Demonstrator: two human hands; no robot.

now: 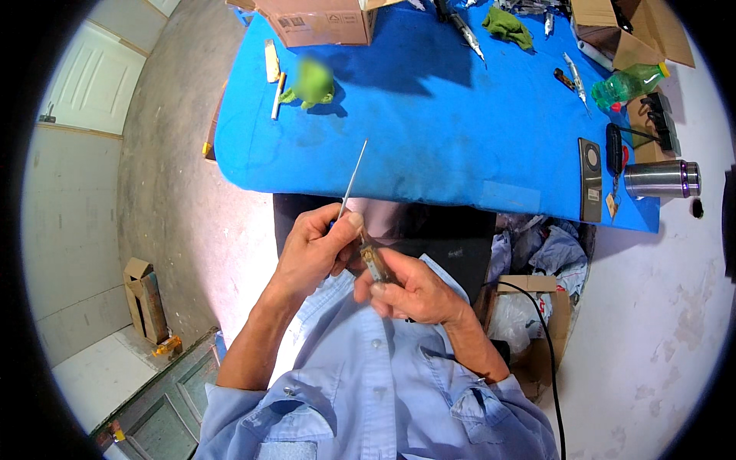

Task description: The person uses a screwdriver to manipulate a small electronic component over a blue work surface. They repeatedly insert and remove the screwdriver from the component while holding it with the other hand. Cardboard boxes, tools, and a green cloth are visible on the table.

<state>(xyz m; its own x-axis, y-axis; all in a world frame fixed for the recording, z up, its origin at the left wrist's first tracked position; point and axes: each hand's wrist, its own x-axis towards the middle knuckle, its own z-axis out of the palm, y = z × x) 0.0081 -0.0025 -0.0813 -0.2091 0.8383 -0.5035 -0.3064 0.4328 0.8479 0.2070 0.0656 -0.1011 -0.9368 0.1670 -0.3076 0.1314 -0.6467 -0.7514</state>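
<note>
Both grips closed: our left hand (314,249) pinches a thin metal rod (353,175) that slants up over the surface edge, and our right hand (418,291) clamps a small brass-coloured metal part (374,262) between thumb and fingers. Rod's lower end meets the part just in front of our chest, below the near edge of the blue surface (429,130). On the surface we see cardboard boxes (318,19) at the far edge, a green plastic bottle (629,83) at the right, a steel tumbler (663,179) lying at the right edge, a flat grey plate (589,180) near it, a green rag (506,27) far side. Box of rubbish (529,299) sits on the floor by our right arm.
</note>
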